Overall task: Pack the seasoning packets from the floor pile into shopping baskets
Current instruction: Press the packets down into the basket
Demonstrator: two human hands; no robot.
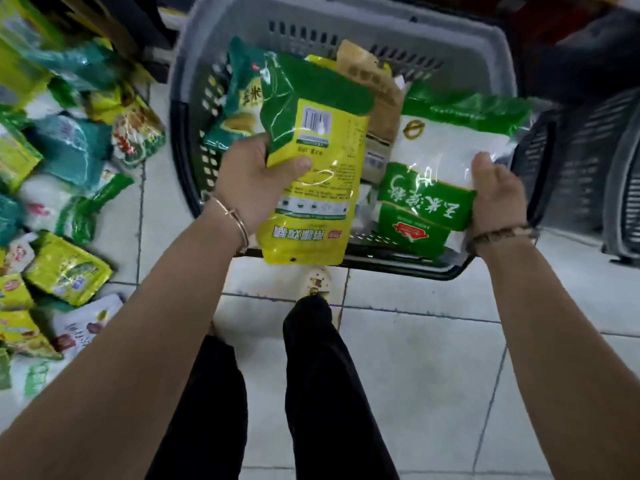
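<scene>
A grey shopping basket (pixel 346 19) stands on the floor in front of me, holding several packets. My left hand (pixel 249 181) grips a yellow-and-green seasoning packet (pixel 318 174) over the basket's near edge, thumb on its face. My right hand (pixel 498 195) holds a white-and-green packet (pixel 440 174) by its right side, over the right half of the basket. A teal packet (pixel 239 98) and a tan packet (pixel 370 84) lie inside behind them. The floor pile of packets (pixel 62 161) spreads along the left.
A second dark basket (pixel 588 161) stands to the right of the grey one. Dark shelving runs along the top left and top right. My legs and a shoe (pixel 318 282) are on the white tiled floor just below the basket.
</scene>
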